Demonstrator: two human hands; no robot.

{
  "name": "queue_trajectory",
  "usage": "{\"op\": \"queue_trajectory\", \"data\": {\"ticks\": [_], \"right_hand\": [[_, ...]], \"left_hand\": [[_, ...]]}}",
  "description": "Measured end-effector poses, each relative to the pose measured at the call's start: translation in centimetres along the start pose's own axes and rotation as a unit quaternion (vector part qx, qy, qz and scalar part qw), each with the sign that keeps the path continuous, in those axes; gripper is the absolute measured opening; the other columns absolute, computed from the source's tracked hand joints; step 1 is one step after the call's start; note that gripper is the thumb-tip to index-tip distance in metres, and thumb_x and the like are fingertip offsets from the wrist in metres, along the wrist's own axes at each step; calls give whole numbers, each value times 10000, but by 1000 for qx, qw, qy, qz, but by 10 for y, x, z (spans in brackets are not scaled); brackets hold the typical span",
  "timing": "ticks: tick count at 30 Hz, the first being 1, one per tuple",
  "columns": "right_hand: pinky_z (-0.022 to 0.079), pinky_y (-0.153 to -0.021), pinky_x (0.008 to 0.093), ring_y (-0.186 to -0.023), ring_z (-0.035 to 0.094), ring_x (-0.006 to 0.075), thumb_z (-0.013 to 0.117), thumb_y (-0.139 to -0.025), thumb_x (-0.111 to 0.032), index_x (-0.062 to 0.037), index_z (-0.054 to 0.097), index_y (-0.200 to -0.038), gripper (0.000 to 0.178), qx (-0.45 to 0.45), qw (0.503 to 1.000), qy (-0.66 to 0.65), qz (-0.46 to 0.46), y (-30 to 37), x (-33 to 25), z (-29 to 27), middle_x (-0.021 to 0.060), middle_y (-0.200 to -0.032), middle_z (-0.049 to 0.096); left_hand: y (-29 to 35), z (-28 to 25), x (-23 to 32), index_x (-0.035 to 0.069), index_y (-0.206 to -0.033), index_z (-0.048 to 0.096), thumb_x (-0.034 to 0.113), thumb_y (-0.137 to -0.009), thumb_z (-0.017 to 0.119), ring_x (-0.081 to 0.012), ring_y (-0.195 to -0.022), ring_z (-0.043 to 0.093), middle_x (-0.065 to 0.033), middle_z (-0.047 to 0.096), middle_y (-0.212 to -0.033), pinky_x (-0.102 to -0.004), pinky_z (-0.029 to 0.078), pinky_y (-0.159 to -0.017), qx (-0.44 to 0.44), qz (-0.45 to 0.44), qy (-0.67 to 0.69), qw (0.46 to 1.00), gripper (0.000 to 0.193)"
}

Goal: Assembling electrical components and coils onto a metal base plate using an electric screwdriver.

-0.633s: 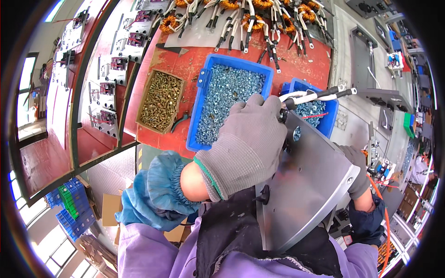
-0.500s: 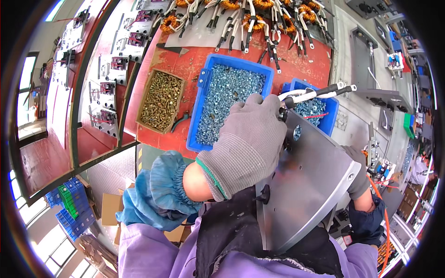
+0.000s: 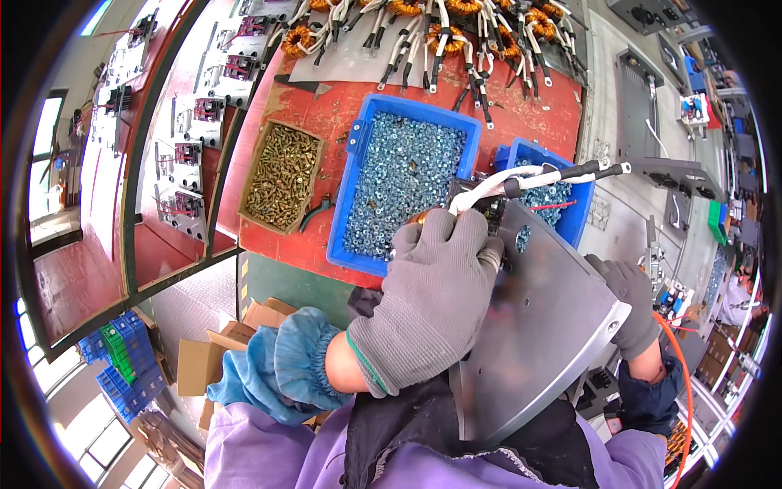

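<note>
In front of me a grey sheet-metal housing (image 3: pixel 538 318) stands tilted, its lower end against my apron. My left hand (image 3: pixel 436 297), in a grey knit glove, curls over a coil (image 3: pixel 421 216) at the housing's far left corner. Only an orange sliver of that coil shows. White leads (image 3: pixel 505 183) with black sleeves and ring lugs run from under the fingers to the right. My right hand (image 3: pixel 629 306), also gloved, grips the housing's right edge, with part of its fingers hidden behind the metal.
Beyond the housing sit a blue bin (image 3: pixel 407 171) of nuts, a smaller blue bin (image 3: pixel 577 216) and a cardboard tray (image 3: pixel 281 179) of brassy screws. Several orange coils (image 3: pixel 444 41) lie at the back of the red table (image 3: pixel 350 98). An orange hose (image 3: pixel 683 383) hangs at right.
My left hand has come nearer and slightly left, and the white leads have moved with it, so the orange sliver now shows. My right hand has shifted slightly along the housing's edge.
</note>
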State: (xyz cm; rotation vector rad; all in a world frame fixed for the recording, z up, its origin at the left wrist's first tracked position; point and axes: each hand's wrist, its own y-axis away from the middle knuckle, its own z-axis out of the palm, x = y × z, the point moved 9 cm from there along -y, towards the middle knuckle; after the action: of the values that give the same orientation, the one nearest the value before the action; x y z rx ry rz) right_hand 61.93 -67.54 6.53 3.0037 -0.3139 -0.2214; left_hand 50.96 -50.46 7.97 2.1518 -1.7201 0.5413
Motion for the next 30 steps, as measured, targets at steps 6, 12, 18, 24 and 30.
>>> {"op": "queue_trajectory", "data": {"ticks": [6, 12, 18, 24, 30], "right_hand": [[393, -637, 376, -705, 553, 255, 788, -538, -260, -42, 511, -1207, 756, -24, 1000, 13, 10, -5, -3, -9, 70, -781, 534], [384, -630, 383, -704, 550, 251, 786, -561, -271, -40, 512, -1201, 734, -12, 1000, 23, -18, -5, -10, -13, 69, -769, 528], [381, -621, 377, -698, 551, 246, 723, -660, -268, -37, 520, -1184, 607, 0, 1000, 14, 6, 5, -5, -1, 62, -750, 516], [382, -606, 374, -667, 546, 251, 708, -687, -267, -31, 510, -1185, 586, -2, 995, -86, 44, 10, 3, 8, 70, -731, 513], [381, -596, 375, -656, 549, 254, 717, -683, -269, -29, 496, -1197, 608, 18, 999, -32, -2, 9, -4, 4, 73, -724, 517]], "left_hand": [[5, 10, 0, 51, -1122, 668, 68, -776, 606, -292, -989, 465, -85, 487, -1050, -426, 375, -841, -16, -57, 13, 998, 352], [5, 15, 0, 62, -1133, 669, 81, -762, 617, -299, -1000, 464, -85, 485, -1060, -424, 376, -847, -11, -79, 14, 997, 375], [3, 17, -8, 60, -1095, 683, 110, -757, 631, -294, -982, 481, -80, 496, -1022, -419, 389, -829, -9, -89, 20, 996, 346], [-10, 5, -5, 65, -990, 708, 146, -774, 624, -286, -915, 524, -89, 533, -975, -406, 433, -756, -23, -10, -45, 999, 245], [-29, 8, -6, 79, -837, 714, 181, -758, 640, -288, -905, 567, -105, 575, -931, -416, 463, -767, -105, 57, -54, 991, 148]]}}
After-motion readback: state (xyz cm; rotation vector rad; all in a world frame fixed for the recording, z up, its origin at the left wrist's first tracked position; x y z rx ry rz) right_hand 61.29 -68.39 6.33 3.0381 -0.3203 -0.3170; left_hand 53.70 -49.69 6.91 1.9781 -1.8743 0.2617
